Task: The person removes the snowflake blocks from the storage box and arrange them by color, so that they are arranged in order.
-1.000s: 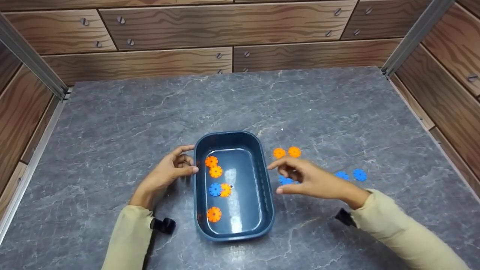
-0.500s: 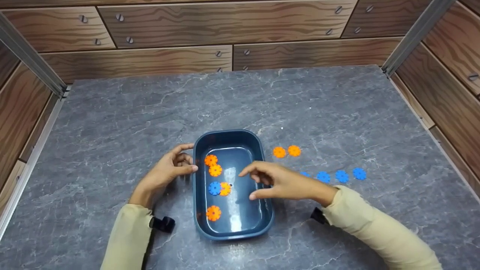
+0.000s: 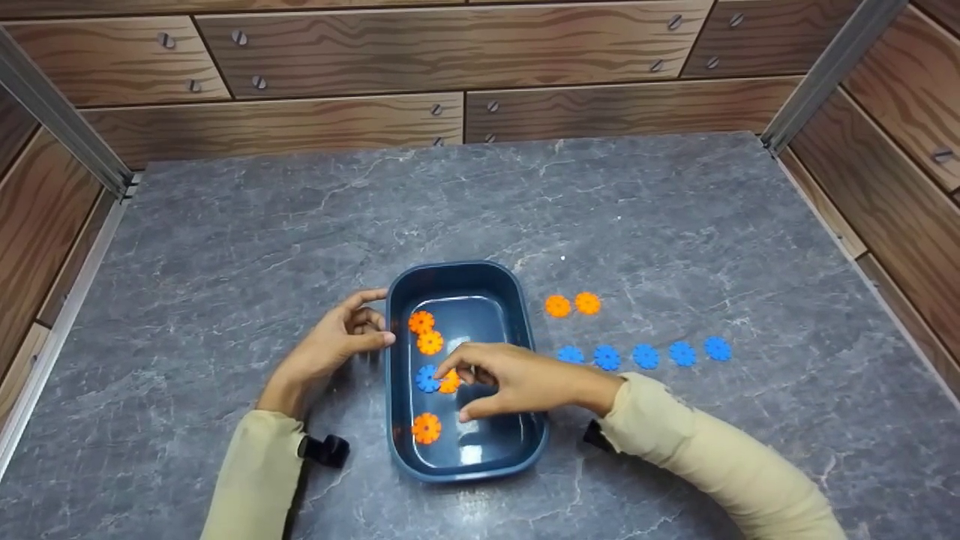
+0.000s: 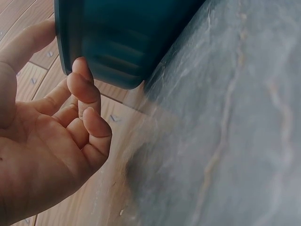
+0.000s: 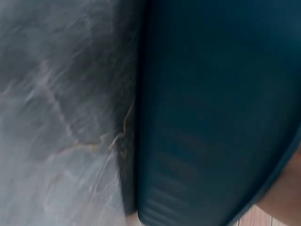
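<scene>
Since the earlier frame, the right hand (image 3: 517, 379) has swept leftward over the tray (image 3: 457, 281) at lower centre. On my feed its thumb and index finger stand spread, gripping nothing; whether the index tip touches the blue disc (image 3: 426, 380) or the orange disc (image 3: 451, 384) beside it, I cannot tell. I see the left hand (image 3: 322, 345) pinch the tray's left rim. 3 more orange discs (image 3: 427, 430) lie inside; right of centre, 2 orange pieces (image 3: 587, 303) sit above 5 blue pieces (image 3: 646, 356).
</scene>
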### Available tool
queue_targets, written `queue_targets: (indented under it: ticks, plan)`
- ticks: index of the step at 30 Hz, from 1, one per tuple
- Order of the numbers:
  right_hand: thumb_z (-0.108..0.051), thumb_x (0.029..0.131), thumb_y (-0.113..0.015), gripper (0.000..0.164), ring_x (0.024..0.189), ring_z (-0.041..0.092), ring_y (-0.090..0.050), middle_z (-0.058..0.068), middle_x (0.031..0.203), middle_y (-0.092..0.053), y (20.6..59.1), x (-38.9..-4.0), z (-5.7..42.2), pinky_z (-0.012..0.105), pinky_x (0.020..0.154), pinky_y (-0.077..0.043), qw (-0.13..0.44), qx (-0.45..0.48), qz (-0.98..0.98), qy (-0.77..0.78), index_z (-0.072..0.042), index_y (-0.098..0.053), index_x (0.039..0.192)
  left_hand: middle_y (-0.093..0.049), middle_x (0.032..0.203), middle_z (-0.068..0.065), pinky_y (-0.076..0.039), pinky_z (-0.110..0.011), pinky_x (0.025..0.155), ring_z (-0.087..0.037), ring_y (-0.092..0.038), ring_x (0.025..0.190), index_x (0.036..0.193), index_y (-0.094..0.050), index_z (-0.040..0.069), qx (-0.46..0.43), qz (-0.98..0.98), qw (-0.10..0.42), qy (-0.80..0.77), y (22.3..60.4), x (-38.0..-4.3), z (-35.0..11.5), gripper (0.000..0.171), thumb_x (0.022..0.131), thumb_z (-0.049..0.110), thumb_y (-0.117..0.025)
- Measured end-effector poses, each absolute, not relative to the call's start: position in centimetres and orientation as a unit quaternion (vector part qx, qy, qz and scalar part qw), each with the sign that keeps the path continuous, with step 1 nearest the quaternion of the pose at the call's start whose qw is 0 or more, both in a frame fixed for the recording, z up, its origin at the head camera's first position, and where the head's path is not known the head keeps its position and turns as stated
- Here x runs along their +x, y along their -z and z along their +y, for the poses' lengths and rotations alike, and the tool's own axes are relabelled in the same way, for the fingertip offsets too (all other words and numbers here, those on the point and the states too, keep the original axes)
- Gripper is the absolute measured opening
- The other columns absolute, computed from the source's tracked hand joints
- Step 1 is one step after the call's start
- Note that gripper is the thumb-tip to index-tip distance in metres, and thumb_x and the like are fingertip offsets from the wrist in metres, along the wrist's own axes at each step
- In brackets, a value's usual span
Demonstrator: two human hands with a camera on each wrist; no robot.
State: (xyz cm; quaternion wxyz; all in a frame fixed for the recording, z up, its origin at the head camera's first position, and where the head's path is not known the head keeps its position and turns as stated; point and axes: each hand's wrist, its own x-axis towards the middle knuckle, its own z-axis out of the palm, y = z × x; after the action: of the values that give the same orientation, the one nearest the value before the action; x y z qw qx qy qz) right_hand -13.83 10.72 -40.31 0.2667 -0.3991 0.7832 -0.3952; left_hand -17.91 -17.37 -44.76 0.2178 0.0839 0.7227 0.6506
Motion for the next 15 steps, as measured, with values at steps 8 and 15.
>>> queue_targets:
  ticks: [8, 15]
  plan:
    - [-0.028, 0.086, -0.073, 0.044, 0.081, 0.025, -0.053, 0.012, 0.100, -0.058, 40.8, -14.1, 9.2, 0.020, 0.070, -0.038, 0.265, -0.404, 0.814, 0.322, -0.018, -0.057, 0.126, -0.054, 0.091, 0.002, -0.048, -0.022, 0.076, -0.009, -0.055, 0.082, 0.143, -0.033, -0.001, 0.104, 0.727, 0.219, -0.643, 44.8, -17.9, -17.5, 0.067, 0.087, 0.006, -0.068]
    - [-0.033, 0.086, -0.072, 0.039, 0.080, 0.014, -0.052, 0.003, 0.097, -0.059, 41.7, -14.1, 8.1, 0.020, 0.066, -0.037, 0.254, -0.411, 0.842, 0.242, -0.022, -0.061, 0.121, -0.054, 0.090, 0.002, -0.046, -0.022, 0.072, -0.008, -0.054, 0.078, 0.143, -0.033, -0.002, 0.110, 0.724, 0.219, -0.645, 44.8, -18.0, -17.5, 0.067, 0.087, 0.007, -0.068]
